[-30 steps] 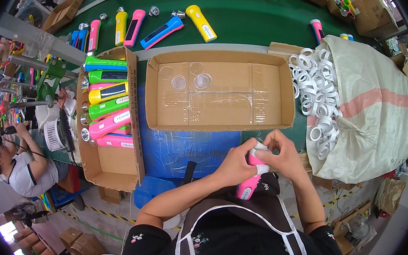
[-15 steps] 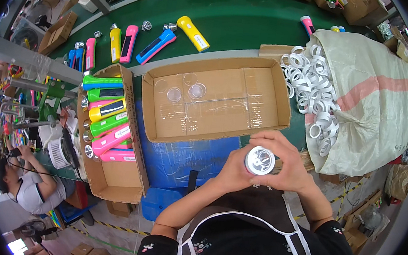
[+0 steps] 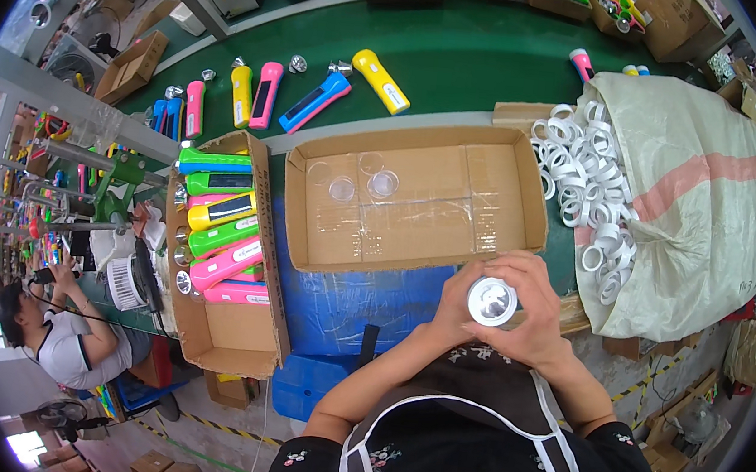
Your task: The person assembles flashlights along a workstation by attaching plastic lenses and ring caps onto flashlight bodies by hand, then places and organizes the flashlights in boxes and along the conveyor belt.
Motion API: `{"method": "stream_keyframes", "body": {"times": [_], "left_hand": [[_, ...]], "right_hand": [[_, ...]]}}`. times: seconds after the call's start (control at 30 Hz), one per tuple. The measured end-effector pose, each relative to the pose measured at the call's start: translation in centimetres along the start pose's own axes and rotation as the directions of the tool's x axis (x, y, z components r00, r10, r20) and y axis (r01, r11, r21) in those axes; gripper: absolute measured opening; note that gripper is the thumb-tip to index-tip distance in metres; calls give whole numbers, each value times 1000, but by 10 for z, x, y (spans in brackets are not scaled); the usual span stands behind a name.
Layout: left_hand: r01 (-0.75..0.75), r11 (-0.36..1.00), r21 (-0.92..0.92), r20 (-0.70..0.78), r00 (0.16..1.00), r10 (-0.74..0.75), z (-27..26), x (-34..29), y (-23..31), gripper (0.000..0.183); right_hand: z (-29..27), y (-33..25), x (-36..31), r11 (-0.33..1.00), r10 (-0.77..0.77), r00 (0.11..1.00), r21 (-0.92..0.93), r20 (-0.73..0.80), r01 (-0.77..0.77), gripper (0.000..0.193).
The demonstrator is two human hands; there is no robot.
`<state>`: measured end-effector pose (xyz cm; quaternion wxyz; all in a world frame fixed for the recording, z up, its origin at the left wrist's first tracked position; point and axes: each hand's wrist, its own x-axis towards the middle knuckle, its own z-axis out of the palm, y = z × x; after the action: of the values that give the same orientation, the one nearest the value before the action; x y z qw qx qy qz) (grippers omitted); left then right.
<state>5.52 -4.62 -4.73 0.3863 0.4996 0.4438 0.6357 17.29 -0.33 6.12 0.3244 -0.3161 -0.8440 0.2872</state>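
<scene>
A flashlight (image 3: pixel 492 302) is held between both my hands, its round lens end with shiny reflector and white rim facing up. My left hand (image 3: pixel 455 300) closes round its left side. Curved fingers and thumb of my right hand (image 3: pixel 536 310) grip the rim from the right. The hands hide the flashlight's body. Just beyond them lies a shallow cardboard box (image 3: pixel 412 256) with several clear round lenses (image 3: pixel 383 184) in it. To the right, many white rings (image 3: pixel 594 179) spill from a woven sack (image 3: pixel 698 221).
A second cardboard box (image 3: pixel 230 349) at left holds several colourful flashlights (image 3: pixel 228 260). More flashlights and loose reflectors (image 3: pixel 297 64) lie on the green table (image 3: pixel 468 54). A green hand press (image 3: pixel 114 188) stands at far left, near a seated co-worker (image 3: pixel 77 339). Small boxes line the back.
The view has shifted, so the table and boxes sit farther right and lower in the picture. Both hands still hold the flashlight; the right fingers have shifted slightly round its rim.
</scene>
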Motion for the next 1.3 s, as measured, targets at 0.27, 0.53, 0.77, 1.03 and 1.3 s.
{"method": "stream_keyframes", "body": {"times": [0.27, 0.53, 0.77, 1.03, 1.3], "left_hand": [[316, 936, 153, 163, 927, -339, -1, 35, 45, 43], [325, 927, 184, 68, 937, -342, -20, 142, 49, 29], [528, 778, 342, 180, 775, -605, -132, 244, 5, 71], [529, 290, 798, -427, 835, -346, -134, 359, -149, 107], [279, 497, 822, -291, 955, -54, -139, 359, -152, 89]], "right_hand": [[-18, 23, 59, 825, 245, 968, 515, 47, -234, 32], [-14, 57, 124, 707, 340, 940, 669, -40, -227, 90], [-16, 153, 199, 748, 401, 902, 626, -161, -221, 46], [-29, 346, 256, 733, 653, 716, -30, -247, -679, 53], [-45, 290, 234, 836, 330, 821, -260, -466, -484, 60]]}}
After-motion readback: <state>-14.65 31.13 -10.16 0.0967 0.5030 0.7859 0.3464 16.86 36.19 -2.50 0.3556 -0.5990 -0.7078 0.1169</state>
